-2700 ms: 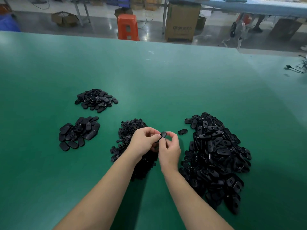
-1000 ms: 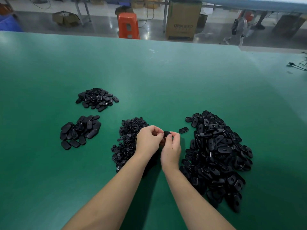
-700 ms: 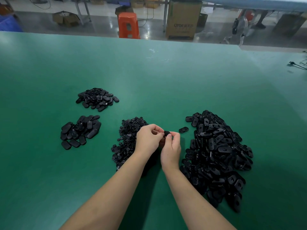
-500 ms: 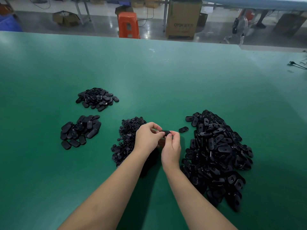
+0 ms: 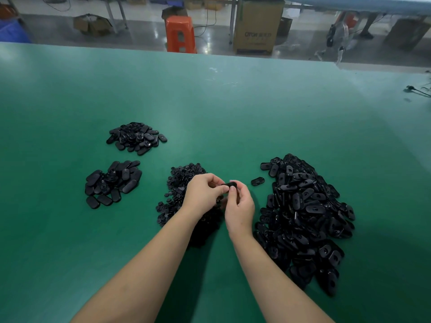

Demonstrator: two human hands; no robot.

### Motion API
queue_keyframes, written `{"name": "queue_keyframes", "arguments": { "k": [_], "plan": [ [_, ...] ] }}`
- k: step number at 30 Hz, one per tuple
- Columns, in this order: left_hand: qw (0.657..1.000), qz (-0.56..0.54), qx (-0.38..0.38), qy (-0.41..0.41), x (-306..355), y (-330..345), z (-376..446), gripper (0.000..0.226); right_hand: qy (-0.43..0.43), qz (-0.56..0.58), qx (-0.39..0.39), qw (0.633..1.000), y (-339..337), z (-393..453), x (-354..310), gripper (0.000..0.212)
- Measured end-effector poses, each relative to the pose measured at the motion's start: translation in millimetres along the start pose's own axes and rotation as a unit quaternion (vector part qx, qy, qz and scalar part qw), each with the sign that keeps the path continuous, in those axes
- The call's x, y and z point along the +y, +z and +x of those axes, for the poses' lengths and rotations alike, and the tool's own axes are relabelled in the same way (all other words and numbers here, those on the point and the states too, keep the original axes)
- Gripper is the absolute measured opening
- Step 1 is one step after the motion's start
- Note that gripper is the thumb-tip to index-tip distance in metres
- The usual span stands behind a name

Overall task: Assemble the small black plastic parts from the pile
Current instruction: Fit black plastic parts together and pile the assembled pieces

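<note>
Green tabletop (image 5: pixel 233 108) carried my big pile (image 5: pixel 305 220) at right, a disc pile (image 5: pixel 179 190) at centre and two left piles (image 5: pixel 136 138) (image 5: pixel 112 183). My left hand (image 5: pixel 204 192) and right hand (image 5: pixel 240 206) both pinched one part (image 5: pixel 231 184) above the disc pile.

Cardboard box (image 5: pixel 257 26) on floor beyond green table: dark print on front face, reads roughly "OTOR", followed by smaller characters too blurred to read. Fainter line beneath, illegible. No other readable text, numbers or labels anywhere.
</note>
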State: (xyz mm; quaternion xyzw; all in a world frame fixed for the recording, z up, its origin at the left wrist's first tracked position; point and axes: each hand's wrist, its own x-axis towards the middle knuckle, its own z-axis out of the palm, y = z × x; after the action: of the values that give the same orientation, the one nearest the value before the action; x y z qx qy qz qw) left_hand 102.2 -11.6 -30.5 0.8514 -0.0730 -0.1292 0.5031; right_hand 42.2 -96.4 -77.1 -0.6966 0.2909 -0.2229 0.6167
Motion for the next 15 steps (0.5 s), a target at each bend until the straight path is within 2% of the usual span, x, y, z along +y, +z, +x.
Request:
{"name": "queue_keyframes", "arguments": {
  "k": [15],
  "plan": [
    [0.999, -0.029, -0.023, -0.034, -3.5, 1.5, -0.6, 0.012, -0.015, -0.004, -0.008, 1.0, 0.9, 0.0, 2.3, 0.026]
  ]
}}
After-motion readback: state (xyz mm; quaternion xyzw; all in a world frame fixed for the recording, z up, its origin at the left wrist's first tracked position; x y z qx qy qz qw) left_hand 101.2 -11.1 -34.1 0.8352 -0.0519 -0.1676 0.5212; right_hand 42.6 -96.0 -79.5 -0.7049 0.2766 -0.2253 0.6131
